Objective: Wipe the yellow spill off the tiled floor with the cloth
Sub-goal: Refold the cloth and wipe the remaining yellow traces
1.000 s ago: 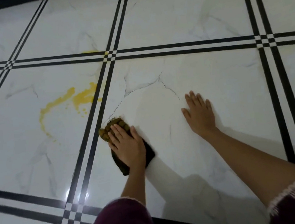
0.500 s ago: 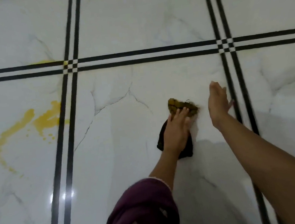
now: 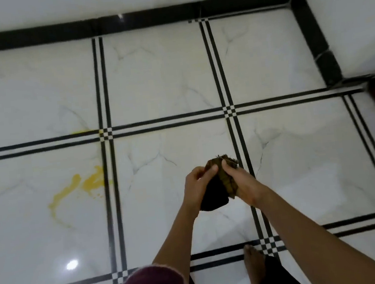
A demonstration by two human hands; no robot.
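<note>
I saw the tiled floor (image 3: 175, 84) spread white under black lines. The yellow spill (image 3: 88, 183) lay on the tile to the left, just beside the double line and well apart from both hands. The cloth (image 3: 213, 195) sat bunched between them, apparently off the floor. The left hand (image 3: 196, 185) curled round its dark side and the right hand (image 3: 242, 180) pinched the stained edge. I judged this a folding step: a clean face should be turned outward before reaching left.
</note>
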